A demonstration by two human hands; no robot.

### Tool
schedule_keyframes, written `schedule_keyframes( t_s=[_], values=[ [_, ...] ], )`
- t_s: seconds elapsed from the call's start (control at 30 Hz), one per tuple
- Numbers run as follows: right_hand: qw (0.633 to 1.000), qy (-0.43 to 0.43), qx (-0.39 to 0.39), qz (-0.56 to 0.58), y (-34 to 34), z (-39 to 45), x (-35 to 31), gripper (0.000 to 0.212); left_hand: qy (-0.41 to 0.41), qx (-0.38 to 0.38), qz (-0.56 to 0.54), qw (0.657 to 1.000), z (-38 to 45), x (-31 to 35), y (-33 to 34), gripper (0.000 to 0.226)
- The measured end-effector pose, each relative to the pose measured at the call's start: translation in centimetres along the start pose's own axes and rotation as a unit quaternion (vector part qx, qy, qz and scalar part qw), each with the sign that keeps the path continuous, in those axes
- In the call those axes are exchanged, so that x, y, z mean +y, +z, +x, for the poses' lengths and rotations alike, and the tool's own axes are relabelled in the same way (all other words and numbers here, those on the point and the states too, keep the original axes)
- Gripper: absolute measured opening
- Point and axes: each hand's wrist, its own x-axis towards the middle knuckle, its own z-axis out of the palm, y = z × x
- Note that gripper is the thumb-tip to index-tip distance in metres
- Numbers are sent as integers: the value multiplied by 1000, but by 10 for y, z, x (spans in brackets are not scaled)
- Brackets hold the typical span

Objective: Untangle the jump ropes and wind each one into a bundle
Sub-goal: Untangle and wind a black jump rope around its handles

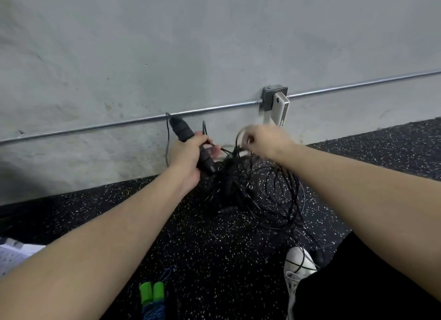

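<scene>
Black foam handles [191, 145], two by the look of it, sit in the left hand [187, 157]; fingers curl round them, one handle sticking up toward the wall, the other pointing down toward the floor. A thin black cord runs off the top handle and drops down behind the wrist.

Right hand [259, 139]: held just right of the left, apart from it, fingers curled and pinching a loop of thin black cord [238, 138] lifted off the pile. Motion blur at the fingertips; exact grip not resolvable.

Tangle of black jump ropes [267, 193]: hangs from both hands and spreads in loose overlapping loops on the speckled black rubber floor [195, 243], directly below and to the right of the hands. One more black handle [228, 210] lies in the tangle on the floor. Strands trail back across a white shoe [298, 262] at lower right, touching it.

Green-handled jump rope [152, 296] with a blue-patterned cord: on the floor at the bottom edge, well apart from the black tangle, its two handles side by side.

Behind: grey concrete wall [167, 45], metal conduit [119, 123] running along it into a junction box [272, 96] with a white device [281, 109] on its face.
</scene>
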Motion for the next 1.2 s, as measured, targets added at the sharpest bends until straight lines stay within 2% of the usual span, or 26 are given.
schedule_keyframes(
  t_s=[0.03,0.07,0.2,0.27,0.33,0.4,0.47,0.5,0.57,0.63,0.67,0.77,0.83,0.9,0.97,1.03,1.1,1.2],
  values=[
    [998,6,-51,-24,7,-1,-3,15,9,-5,0,1000,0,2,3,13],
    [997,5,-68,-43,12,-1,-6,17,22,-16,8,1000,-1,3,6,12],
    [998,15,-16,-59,13,0,-17,23,60,-42,11,997,-7,11,10,12],
    [996,6,-66,-60,9,2,-18,20,64,-44,-3,997,-7,20,6,12],
    [988,-35,-148,-31,7,2,-19,13,66,-52,-6,996,-7,24,1,12],
    [978,-68,-195,-33,6,-1,-24,32,64,-61,9,996,-8,22,-1,11],
    [977,-64,-204,-20,5,-2,-27,52,54,-67,20,996,-10,18,-2,11],
    [976,-62,-209,-6,4,-1,-28,51,48,-70,26,996,-10,15,-3,11],
    [970,-64,-233,5,6,-1,-28,34,39,-77,45,995,-12,11,-6,11],
    [975,-58,-216,-3,7,-1,-26,18,33,-81,49,995,-13,8,-7,11],
    [982,-47,-180,-10,7,0,-24,13,31,-82,43,995,-13,8,-7,11],
    [999,45,10,-11,2,4,-17,20,30,-63,28,997,-13,7,-9,13],
    [994,63,84,-16,-5,7,-12,21,17,-55,7,998,-11,7,-11,12],
    [998,32,50,-28,-8,7,-10,21,10,-63,-9,998,-10,7,-10,11],
    [999,-26,-42,-9,-5,1,-14,18,18,-74,-7,997,-10,9,-7,12],
    [989,-99,-109,11,1,-5,-20,28,24,-82,-21,996,-10,11,-4,12],
    [982,-150,-109,14,10,-8,-27,40,26,-98,-48,994,-11,15,-1,11],
    [982,-185,-36,-10,14,-6,-36,35,21,-132,-64,989,-15,21,6,9]
  ],
)
